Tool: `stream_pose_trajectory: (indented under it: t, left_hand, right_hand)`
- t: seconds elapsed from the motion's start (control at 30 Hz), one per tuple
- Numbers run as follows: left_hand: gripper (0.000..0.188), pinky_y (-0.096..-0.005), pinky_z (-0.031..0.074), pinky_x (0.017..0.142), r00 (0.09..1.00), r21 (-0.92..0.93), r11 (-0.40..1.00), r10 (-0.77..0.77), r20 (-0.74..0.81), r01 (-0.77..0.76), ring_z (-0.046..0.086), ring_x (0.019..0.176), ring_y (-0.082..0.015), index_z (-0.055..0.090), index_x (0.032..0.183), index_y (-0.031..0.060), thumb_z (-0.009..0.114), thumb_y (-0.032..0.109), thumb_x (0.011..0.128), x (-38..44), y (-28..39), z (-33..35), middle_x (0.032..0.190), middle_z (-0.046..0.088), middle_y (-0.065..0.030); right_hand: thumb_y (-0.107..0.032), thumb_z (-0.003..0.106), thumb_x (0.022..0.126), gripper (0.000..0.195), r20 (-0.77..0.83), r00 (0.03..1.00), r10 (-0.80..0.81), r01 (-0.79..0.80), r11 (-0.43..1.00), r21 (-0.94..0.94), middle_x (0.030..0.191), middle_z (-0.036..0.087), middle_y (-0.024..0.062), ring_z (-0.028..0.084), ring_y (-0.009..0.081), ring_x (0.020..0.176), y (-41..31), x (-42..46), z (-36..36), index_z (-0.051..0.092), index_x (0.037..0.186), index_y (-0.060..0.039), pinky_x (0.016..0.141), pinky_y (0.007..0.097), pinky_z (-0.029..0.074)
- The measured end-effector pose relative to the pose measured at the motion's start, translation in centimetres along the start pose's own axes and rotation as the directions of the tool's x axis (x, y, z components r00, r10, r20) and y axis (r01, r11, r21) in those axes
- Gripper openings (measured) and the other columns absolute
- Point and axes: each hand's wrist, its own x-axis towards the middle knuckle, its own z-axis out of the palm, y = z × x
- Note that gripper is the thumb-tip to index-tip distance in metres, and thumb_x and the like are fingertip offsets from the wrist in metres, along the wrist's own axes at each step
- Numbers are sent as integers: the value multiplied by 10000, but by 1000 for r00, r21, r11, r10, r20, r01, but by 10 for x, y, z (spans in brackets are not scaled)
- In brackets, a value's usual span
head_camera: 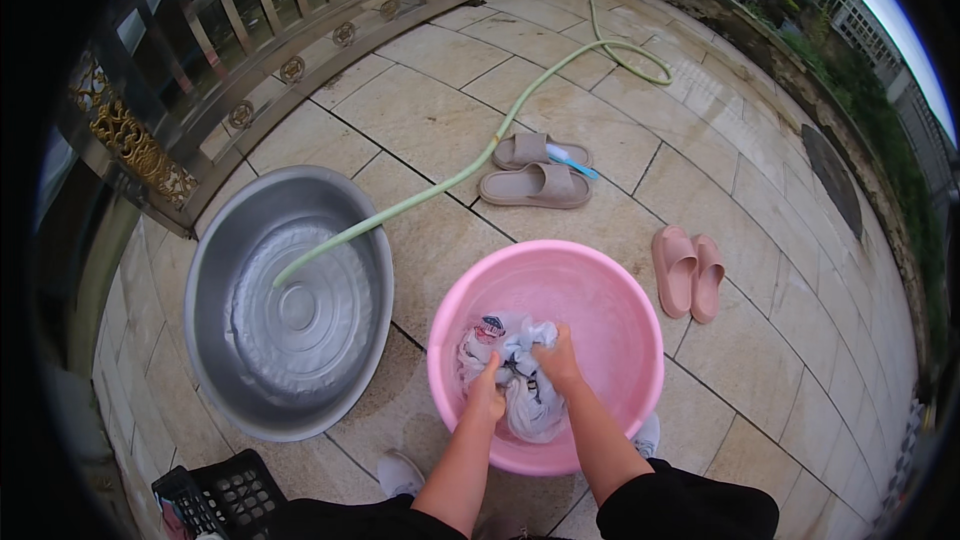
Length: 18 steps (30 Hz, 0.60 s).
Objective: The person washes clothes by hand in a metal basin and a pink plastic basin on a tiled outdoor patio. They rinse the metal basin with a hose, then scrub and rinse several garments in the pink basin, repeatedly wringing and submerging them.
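Both my hands are inside a round pink plastic basin [630, 292] with water in it. A wet, pale garment with dark and red print [534, 409] is bunched between them. My left hand [489, 390] grips the cloth on its left side. On the other side, my right hand [556, 356] is closed around a bunched fold of the same cloth. Part of the garment spreads toward the basin's left wall, and its lower end hangs in the water.
Left of me stands a large grey metal tub [196, 300] with water; a pale green hose [480, 157] runs into it. Beige slippers [536, 186] with a blue-handled brush [574, 163], pink slippers [675, 270] and a black plastic basket [240, 491] stand around. A metal gate [300, 52] borders the tiles.
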Motion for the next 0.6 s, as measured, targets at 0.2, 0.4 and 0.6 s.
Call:
stream_pose_trajectory:
  t: [0.2,0.4,0.6]
  left_hand:
    - [439,-402,481,802,954,-168,985,25,298,26,572,909,-268,529,1062,-17,417,372,891,3,23,-8,1014,573,-168]
    - [404,-390,482,768,1000,92,996,8,29,-11,582,883,-273,536,1059,-35,487,312,859,20,2,-8,968,596,-162]
    - [507,-387,447,737,933,842,507,360,-15,-183,598,856,-338,558,1019,-71,597,364,761,-1,-13,5,905,619,-206]
  right_hand:
    - [-317,654,744,303,142,961,-238,264,942,-208,737,600,198,597,307,697,-86,-97,36,584,857,-45,642,354,467]
    - [-416,551,792,371,-122,965,-234,154,873,-463,585,563,189,563,383,591,-62,-62,37,572,624,-86,532,456,428]
    - [-363,555,796,289,-170,968,-186,56,815,-576,817,596,196,569,357,784,-22,-19,-23,567,864,-83,660,431,431]
